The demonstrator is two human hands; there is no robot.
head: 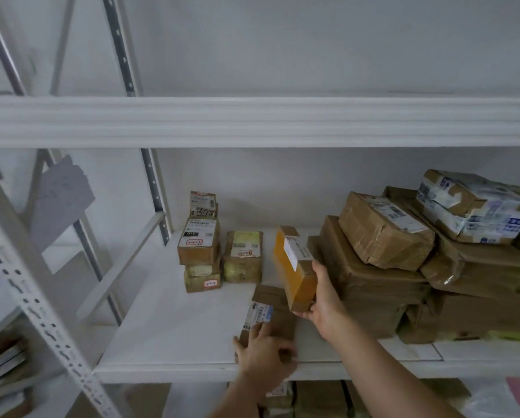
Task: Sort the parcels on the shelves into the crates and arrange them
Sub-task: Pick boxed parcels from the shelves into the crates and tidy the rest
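My right hand (323,300) grips a small yellow-brown parcel (294,267) with a white label and holds it tilted just above the white shelf (168,333). My left hand (264,357) rests on the near end of a flat brown parcel (273,315) lying on the shelf, with thumb and fingers curled round its edges. That flat parcel carries a white and blue label. A stack of three small labelled boxes (199,251) and a single taped box (243,256) stand further back on the shelf.
A heap of larger brown parcels (403,267) fills the right side of the shelf, with a white printed parcel (469,206) on top. An upper shelf beam (252,122) runs across above. A perforated upright (41,315) slants at left. More boxes (316,399) sit on the level below.
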